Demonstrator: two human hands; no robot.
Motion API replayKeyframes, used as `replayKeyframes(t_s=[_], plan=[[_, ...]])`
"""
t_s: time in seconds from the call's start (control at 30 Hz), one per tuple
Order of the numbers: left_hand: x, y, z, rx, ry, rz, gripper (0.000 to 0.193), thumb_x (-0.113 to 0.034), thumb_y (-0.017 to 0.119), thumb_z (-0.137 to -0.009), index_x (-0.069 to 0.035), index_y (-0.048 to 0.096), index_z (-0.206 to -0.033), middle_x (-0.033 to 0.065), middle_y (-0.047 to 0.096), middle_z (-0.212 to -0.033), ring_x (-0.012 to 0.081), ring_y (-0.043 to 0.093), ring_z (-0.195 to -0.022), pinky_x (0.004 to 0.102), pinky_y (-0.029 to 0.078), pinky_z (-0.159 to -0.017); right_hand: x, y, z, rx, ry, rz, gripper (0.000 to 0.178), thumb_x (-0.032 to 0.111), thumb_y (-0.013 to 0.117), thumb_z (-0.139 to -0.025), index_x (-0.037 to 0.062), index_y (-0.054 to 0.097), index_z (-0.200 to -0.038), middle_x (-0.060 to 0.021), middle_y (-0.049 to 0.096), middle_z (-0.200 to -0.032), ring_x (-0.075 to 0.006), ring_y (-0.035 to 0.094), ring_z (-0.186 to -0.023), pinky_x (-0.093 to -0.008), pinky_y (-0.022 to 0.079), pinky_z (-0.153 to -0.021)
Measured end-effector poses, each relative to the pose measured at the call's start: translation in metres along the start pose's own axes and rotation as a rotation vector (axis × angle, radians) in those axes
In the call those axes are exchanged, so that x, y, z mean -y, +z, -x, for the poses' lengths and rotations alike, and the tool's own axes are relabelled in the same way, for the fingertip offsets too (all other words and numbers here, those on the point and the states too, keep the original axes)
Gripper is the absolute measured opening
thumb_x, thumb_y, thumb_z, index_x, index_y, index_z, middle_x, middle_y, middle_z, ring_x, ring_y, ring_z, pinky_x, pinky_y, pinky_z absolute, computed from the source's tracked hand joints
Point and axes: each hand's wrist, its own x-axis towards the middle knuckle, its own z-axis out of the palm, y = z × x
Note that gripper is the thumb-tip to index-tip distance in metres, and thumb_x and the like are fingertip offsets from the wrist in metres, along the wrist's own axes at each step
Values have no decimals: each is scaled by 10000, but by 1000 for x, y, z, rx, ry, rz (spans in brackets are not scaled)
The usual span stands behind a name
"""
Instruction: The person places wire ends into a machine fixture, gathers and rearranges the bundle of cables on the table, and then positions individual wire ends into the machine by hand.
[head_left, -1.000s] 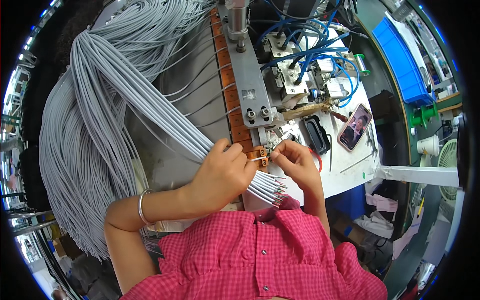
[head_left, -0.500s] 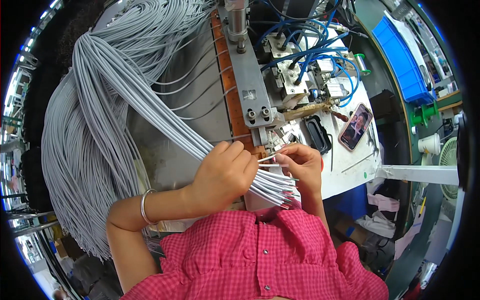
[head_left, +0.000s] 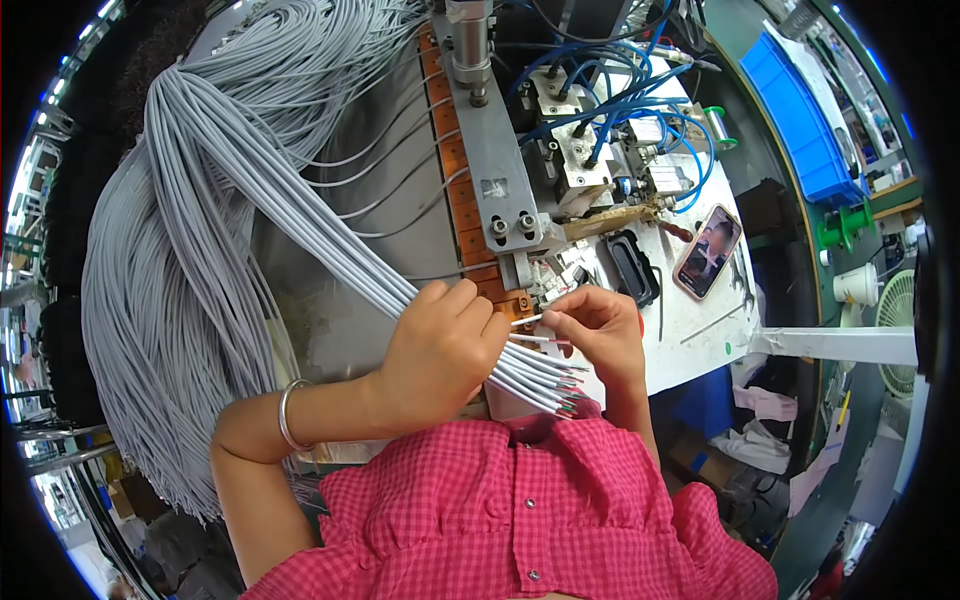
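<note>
My left hand (head_left: 442, 348) is closed around a thick bundle of grey cables (head_left: 345, 262), which runs down from the upper left. Beyond the fist the cable ends (head_left: 535, 378) fan out to the right, with small coloured wires at their tips. Thumb and forefinger of my right hand (head_left: 597, 328) pinch the end of one cable (head_left: 526, 320) that stands apart from the bunch. Another cable tip (head_left: 540, 339) lies just below those fingers. Its exact end inside the pinch is hidden.
Beyond my hands stands a metal clamping fixture (head_left: 492, 170) along an orange block strip (head_left: 455, 170), with several cables laid across. Blue air hoses (head_left: 625, 130), a phone (head_left: 708, 252) and a black tray (head_left: 632, 268) are to the right. A large cable heap (head_left: 160, 330) hangs at left.
My right fingertips have shifted slightly left and down along the separated cable, which now looks straighter. The left fist keeps its hold on the bundle, and the cable ends have swung slightly left.
</note>
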Motion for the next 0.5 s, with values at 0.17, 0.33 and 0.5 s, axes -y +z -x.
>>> replayKeyframes(t_s=[0.17,0.33,0.5], plan=[[4,5,-4,-33,97,-1,246,-39,635,-494,-57,492,-693,70,440,-667,229,454,-666,340,354,-592,-5,2,-3,73,8,-221,77,64,651,-822,-4,618,-811,-7,596,-646,-37,516,-514,-169,391,-437],[3,2,-2,-43,61,-58,198,-40,611,-540,-49,489,-695,67,451,-677,225,461,-674,330,370,-616,-10,7,-9,-13,7,28,89,54,592,-854,6,545,-796,-11,551,-620,-43,458,-473,-189,339,-406],[3,1,1,56,23,-62,144,-55,585,-586,-46,480,-684,63,455,-670,219,460,-668,326,380,-642,-7,-1,-14,139,186,-78,118,133,559,-889,47,506,-827,26,470,-585,-27,373,-455,-180,265,-395]])
